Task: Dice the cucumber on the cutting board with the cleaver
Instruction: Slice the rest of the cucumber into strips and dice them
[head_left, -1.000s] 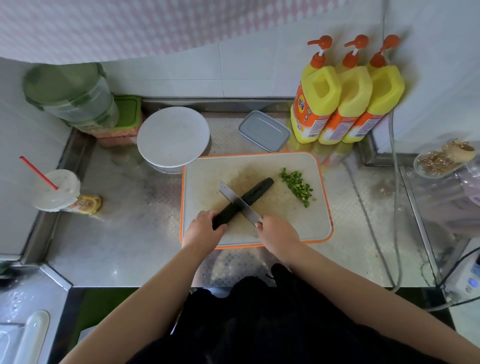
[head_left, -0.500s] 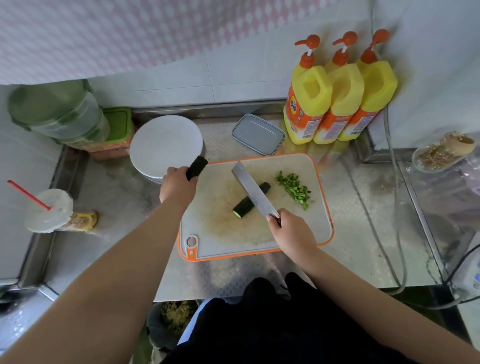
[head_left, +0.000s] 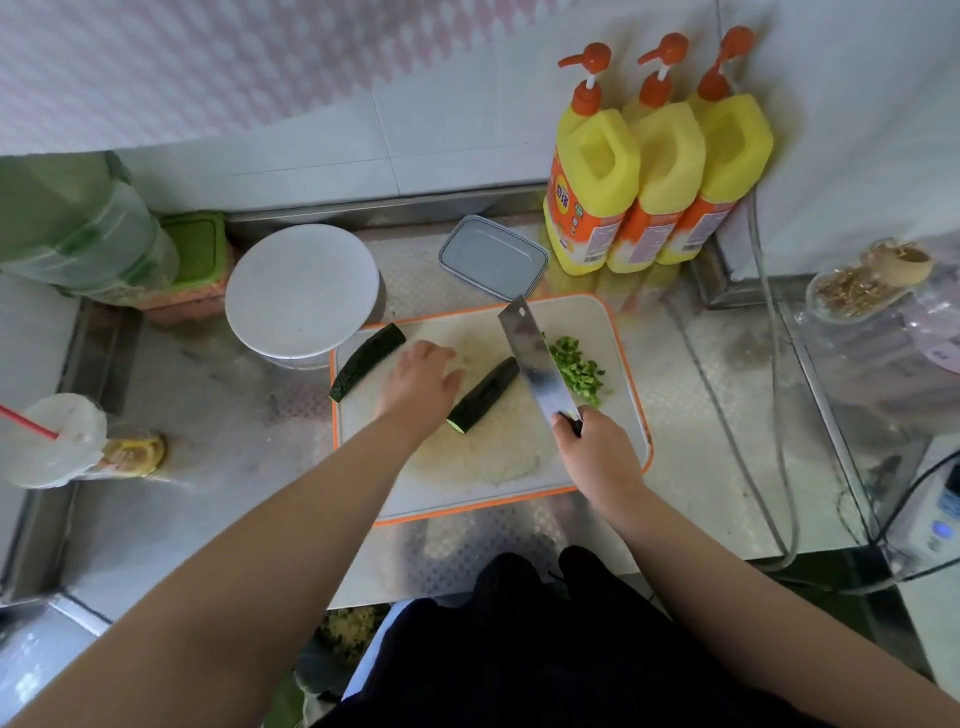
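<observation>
Both my bare forearms reach up from the bottom of the frame toward the centre. My left hand (head_left: 418, 382) lies palm down at centre frame, fingers spread and relaxed, holding nothing. My right hand (head_left: 597, 441), lower right of centre, has its fingers curled in a tight grip, knuckles up, with the wrist angled toward the upper left.

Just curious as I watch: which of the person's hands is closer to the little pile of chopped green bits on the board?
Right. The right hand grips the cleaver just below the diced pile. The left hand lies across the board, beyond the cucumber piece.
</observation>
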